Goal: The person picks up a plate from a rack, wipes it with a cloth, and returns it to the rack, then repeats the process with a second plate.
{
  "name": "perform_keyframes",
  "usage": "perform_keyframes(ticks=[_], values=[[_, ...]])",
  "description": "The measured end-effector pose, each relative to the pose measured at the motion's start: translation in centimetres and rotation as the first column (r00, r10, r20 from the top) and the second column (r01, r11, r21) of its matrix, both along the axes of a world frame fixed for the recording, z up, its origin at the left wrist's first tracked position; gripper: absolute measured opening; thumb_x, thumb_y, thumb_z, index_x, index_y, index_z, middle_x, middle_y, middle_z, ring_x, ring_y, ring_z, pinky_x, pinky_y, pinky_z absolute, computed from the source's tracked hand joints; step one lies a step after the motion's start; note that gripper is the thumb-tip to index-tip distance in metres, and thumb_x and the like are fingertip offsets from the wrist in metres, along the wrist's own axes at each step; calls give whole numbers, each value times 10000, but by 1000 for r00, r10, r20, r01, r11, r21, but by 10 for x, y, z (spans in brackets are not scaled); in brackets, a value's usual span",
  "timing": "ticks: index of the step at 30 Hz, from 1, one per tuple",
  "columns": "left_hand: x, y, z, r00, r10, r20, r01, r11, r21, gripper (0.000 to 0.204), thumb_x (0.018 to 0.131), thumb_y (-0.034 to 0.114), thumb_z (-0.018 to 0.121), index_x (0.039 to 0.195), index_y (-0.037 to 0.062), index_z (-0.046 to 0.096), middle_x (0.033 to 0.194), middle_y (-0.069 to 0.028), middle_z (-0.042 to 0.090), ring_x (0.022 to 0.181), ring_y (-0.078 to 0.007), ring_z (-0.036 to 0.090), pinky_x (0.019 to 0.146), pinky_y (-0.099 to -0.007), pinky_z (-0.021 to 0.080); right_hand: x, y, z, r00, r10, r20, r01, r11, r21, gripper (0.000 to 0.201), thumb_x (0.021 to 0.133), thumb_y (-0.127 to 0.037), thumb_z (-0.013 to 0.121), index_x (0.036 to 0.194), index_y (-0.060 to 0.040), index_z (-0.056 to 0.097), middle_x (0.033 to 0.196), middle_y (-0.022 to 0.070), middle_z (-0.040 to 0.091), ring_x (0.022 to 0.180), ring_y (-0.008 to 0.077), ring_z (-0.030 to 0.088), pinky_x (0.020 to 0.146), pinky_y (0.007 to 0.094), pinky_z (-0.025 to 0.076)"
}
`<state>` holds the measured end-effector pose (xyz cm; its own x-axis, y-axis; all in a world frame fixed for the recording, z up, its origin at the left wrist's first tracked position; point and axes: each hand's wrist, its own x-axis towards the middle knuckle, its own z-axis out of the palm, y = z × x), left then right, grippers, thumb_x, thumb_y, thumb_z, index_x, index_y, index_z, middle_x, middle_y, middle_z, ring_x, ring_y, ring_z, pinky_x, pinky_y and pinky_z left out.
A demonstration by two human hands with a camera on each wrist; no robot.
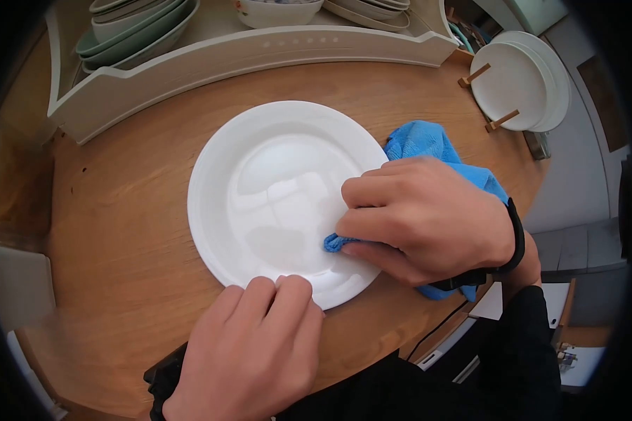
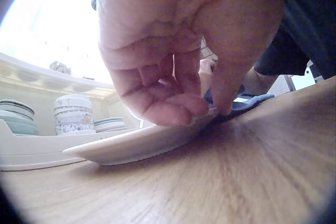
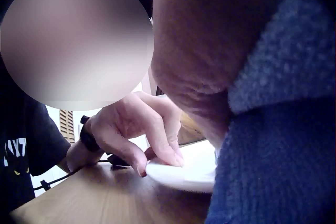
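Note:
A round white plate [image 1: 256,147] lies on the wooden table in the head view. At its near rim, my left hand [image 1: 249,351] pinches the edge with the thumb below and fingers on top, as the right wrist view shows. My right hand [image 1: 428,217] grips a bunched blue cloth [image 1: 421,140] over the plate's right side. A small tip of cloth sticks out between thumb and fingers onto the plate's surface, while the rest spreads behind and under the hand. In the right wrist view, the cloth [image 3: 278,155] hides much of the plate.
Beyond the plate stands a cream dish shelf [image 1: 260,52] with stacked bowls [image 1: 137,38] and plates. White plates [image 1: 509,88] stand upright in a wooden rack at the right edge. A black cable [image 1: 435,330] runs past the table's near right edge.

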<state>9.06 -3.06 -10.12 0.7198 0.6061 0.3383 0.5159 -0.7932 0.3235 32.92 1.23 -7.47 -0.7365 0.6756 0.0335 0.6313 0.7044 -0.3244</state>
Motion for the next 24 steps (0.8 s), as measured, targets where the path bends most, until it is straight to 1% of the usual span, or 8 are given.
perform_keyframes(ticks=[2,3,5,8,9,13,15,24], values=[[-3,0,0,1000,4,-6,-4,1000,7,306,784,141,786,986,-60,674,841,-90,563,701,-238,578,581,-360,463,-10,4,11,989,-3,145,20,993,-115,208,798,-153,705,669,3,657,700,143,620,650,371,631,560,453,492],[-4,0,0,1000,4,-4,-4,1000,1,299,781,138,783,978,-57,673,837,-89,556,695,-238,572,582,-362,462,-15,6,15,988,3,153,14,993,-114,208,798,-153,705,669,3,657,700,143,620,650,371,631,560,453,492],[-4,1,-2,1000,4,6,-4,1000,-8,291,777,136,780,970,-54,672,833,-89,549,690,-237,565,583,-363,462,-20,9,20,939,-30,342,102,975,-195,171,784,-149,743,699,-28,657,667,102,579,619,345,596,552,434,443],[-6,1,-3,1000,-5,9,5,1000,9,287,767,137,780,955,-50,669,844,-88,555,693,-235,566,587,-360,465,-19,14,18,939,-99,329,168,968,-187,179,783,-142,718,670,-17,657,669,111,609,632,355,609,565,437,452],[-7,2,-4,1000,-11,19,10,1000,16,285,765,135,779,950,-49,668,851,-89,558,697,-235,568,588,-361,465,-19,14,20,936,-121,332,188,966,-179,160,792,-147,720,714,-15,674,729,119,653,661,354,625,580,437,461],[-7,2,-5,999,-20,31,19,1000,25,281,760,136,780,938,-48,666,870,-93,567,708,-237,571,595,-365,468,-15,13,25,946,-100,309,163,969,-187,151,814,-161,714,764,-21,688,750,126,660,682,348,630,597,429,465],[-8,1,-4,1000,-15,21,14,1000,27,283,759,135,781,942,-47,666,872,-95,566,708,-239,570,597,-366,467,-12,12,28,982,-132,137,162,957,-240,196,821,-164,642,750,3,715,667,191,651,654,396,641,601,461,506],[-4,-1,-3,1000,-16,12,16,1000,7,311,731,121,791,952,-45,649,858,-100,546,710,-254,571,602,-376,468,-14,15,28,964,-100,247,175,938,-299,219,832,-125,567,705,19,673,640,206,628,635,412,622,606,482,502]])
